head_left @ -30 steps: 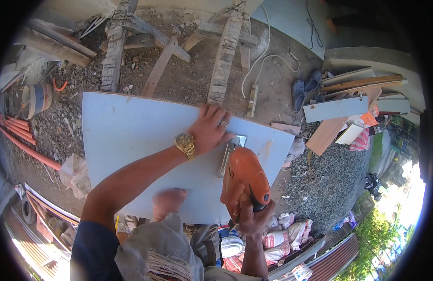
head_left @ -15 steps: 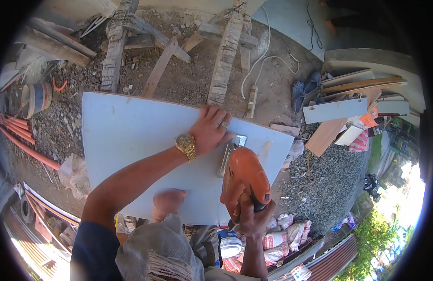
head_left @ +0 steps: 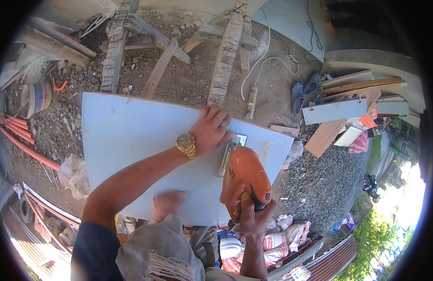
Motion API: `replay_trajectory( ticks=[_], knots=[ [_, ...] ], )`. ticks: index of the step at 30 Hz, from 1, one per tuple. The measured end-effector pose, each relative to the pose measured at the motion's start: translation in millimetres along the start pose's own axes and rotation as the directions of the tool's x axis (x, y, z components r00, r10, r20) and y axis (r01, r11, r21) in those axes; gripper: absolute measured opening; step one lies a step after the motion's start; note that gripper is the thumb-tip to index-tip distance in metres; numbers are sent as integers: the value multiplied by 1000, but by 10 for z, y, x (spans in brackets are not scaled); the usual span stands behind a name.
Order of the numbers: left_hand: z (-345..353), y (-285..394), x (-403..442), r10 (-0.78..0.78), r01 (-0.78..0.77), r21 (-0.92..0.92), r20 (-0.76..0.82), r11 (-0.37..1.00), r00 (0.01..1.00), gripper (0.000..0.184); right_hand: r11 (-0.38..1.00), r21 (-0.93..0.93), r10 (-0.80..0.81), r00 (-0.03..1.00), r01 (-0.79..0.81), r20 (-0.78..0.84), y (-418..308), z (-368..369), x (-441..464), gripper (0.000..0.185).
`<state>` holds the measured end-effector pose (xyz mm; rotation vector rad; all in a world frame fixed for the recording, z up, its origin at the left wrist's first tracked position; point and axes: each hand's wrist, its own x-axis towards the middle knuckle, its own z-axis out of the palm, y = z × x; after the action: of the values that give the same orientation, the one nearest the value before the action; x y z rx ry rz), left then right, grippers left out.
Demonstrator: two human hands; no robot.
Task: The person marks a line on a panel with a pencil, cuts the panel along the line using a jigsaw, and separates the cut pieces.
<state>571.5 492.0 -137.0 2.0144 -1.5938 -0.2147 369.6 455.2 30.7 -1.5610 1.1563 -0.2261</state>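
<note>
My right hand (head_left: 254, 214) is wrapped around the handle of an orange jigsaw (head_left: 247, 175). The jigsaw's metal base plate rests on a white board (head_left: 132, 145), toward its right end; the blade is hidden from view. Beside the front of that plate, my left hand (head_left: 210, 129) grips the board's far edge, fingers bent over it and the thumb reaching close to the plate. A gold watch (head_left: 185, 146) is on the left wrist. Nearer my body, a blurred patch of bare skin (head_left: 168, 204) touches the board; I cannot tell which body part it is.
Rough wooden supports (head_left: 223, 61) extend from under the board's far side. A power strip (head_left: 251, 103) with a white cord lies on the ground. To the right are clogs (head_left: 304, 91), board offcuts (head_left: 336, 110) and gravel (head_left: 324, 187). A bucket (head_left: 36, 99) and orange pipes (head_left: 29, 145) are left.
</note>
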Motion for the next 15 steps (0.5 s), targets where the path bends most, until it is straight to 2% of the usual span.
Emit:
replay_trajectory(
  ticks=[5,10,15],
  knots=[
    [-1,-3,7,10,-10,5,-23,1000,1000,49,999,32,29,1000,-29,0,-45,18,12,20],
    [-6,2,18,3,-3,-5,-34,1000,999,47,999,-51,-6,1000,6,8,-43,10,52,24],
    [-2,0,22,10,-11,-14,-66,1000,998,46,999,-39,10,1000,-10,6,-107,36,71,26]
  ],
)
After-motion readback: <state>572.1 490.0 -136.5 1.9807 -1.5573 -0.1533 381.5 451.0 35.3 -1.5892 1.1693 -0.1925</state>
